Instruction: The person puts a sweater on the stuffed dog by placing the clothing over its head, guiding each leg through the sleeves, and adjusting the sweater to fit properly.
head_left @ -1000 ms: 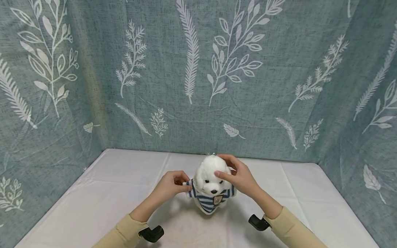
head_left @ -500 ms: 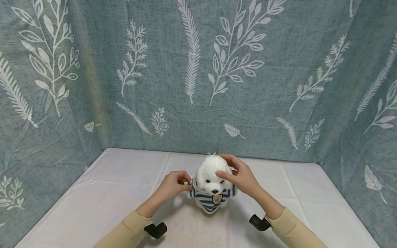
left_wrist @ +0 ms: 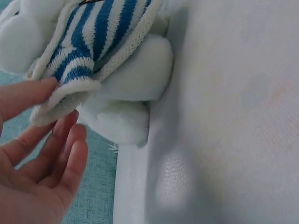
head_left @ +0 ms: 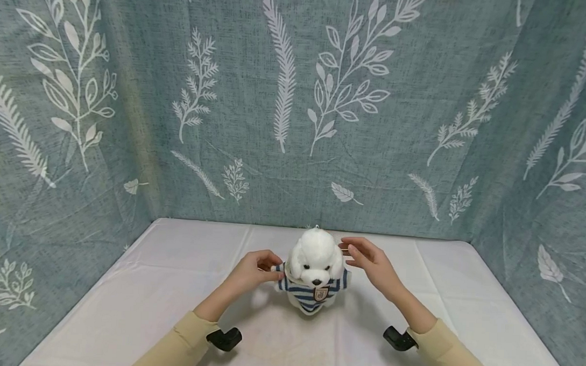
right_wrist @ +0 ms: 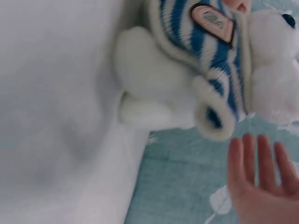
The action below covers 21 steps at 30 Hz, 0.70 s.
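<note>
A white plush dog (head_left: 316, 247) sits upright at the middle of the table, dressed in a blue-and-white striped knitted sweater (head_left: 299, 293) with a small badge on its chest. My left hand (head_left: 251, 272) pinches the sleeve (left_wrist: 74, 70) on its side of the dog; in the left wrist view the thumb lies on the cuff with fingers beneath. Beside the dog's head, my right hand (head_left: 374, 264) is held apart from it with loosely extended fingers. The right wrist view shows the other sleeve (right_wrist: 216, 112) hanging free, its cuff near the right fingertips.
A white cloth covers the table (head_left: 174, 265). Grey-green curtains (head_left: 256, 122) with white leaf prints hang behind it and on both sides. Black cameras sit at the left wrist (head_left: 224, 339) and the right wrist (head_left: 399, 338).
My right hand has let go of the dog's head and moved off to the right. The left hand keeps its pinch on the sleeve, and the plush dog stays in place.
</note>
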Each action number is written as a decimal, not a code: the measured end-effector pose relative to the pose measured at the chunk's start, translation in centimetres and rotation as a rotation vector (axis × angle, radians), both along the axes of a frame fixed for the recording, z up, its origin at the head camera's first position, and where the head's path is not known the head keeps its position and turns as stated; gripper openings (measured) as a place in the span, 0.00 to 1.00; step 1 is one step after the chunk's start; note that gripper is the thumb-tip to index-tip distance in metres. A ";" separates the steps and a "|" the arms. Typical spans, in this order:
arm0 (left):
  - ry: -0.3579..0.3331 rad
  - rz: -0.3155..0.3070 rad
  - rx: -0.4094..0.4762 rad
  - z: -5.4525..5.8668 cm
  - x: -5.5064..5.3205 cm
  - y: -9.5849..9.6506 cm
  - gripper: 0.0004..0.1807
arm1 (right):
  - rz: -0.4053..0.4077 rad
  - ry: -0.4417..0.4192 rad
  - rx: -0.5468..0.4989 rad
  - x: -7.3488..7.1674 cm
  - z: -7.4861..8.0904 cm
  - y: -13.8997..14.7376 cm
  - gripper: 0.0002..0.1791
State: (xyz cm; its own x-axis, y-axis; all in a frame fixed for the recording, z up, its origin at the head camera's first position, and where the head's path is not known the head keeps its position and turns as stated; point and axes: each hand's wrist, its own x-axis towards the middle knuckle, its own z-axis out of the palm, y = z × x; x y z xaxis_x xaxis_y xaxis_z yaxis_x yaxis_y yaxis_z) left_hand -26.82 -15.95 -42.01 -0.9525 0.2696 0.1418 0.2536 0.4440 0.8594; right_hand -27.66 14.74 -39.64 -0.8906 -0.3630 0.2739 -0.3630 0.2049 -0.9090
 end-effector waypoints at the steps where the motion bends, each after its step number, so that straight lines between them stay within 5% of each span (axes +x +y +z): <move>1: -0.005 -0.013 0.010 0.0 0.0 -0.1 0.15 | -0.030 -0.030 0.012 0.0 -0.2 0.3 0.22; 6: -0.009 -0.066 0.031 0.0 -0.1 -0.2 0.17 | -0.138 -0.188 0.178 0.0 -1.3 1.5 0.24; 11: -0.009 -0.091 0.041 1.0 0.7 0.2 0.15 | -0.057 -0.288 0.235 0.3 -1.8 1.6 0.28; 16: -0.010 -0.076 0.070 2.1 1.6 0.5 0.11 | -0.070 -0.277 0.202 0.3 -2.0 1.1 0.24; 21: -0.046 -0.077 0.142 0.3 0.2 -0.4 0.10 | -0.098 -0.221 0.164 0.5 -1.5 1.3 0.19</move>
State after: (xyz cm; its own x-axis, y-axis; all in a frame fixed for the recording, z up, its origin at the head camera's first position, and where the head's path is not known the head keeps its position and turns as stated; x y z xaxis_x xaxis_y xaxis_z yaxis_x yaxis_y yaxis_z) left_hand -26.64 -16.38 -41.71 -0.9360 0.3228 0.1401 0.2410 0.2982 0.9236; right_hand -27.18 16.04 -41.14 -0.9553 -0.2953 0.0146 -0.1314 0.3799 -0.9157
